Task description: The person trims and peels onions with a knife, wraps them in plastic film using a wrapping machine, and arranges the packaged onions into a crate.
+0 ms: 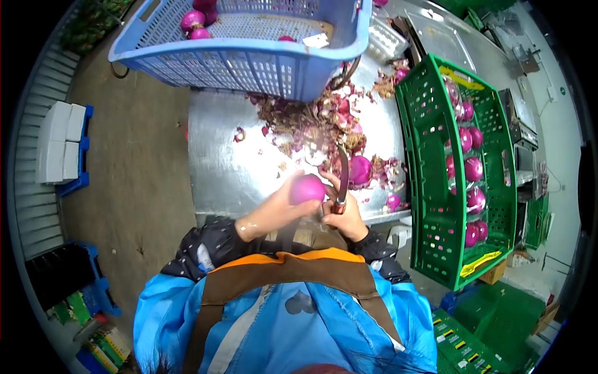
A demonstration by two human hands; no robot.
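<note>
My left hand is closed round a smooth purple onion, held just over the near edge of the metal table. In my right hand is a knife with a curved blade, its wooden handle in my fist and the blade pointing up and away from me. The two hands are close together. Another peeled onion lies on the table just beyond the blade, among a heap of onion skins and roots.
A blue basket with several onions stands at the table's far side. To the right a green crate holds packed onions. A small onion lies near the table's right corner. White boxes are stacked at far left.
</note>
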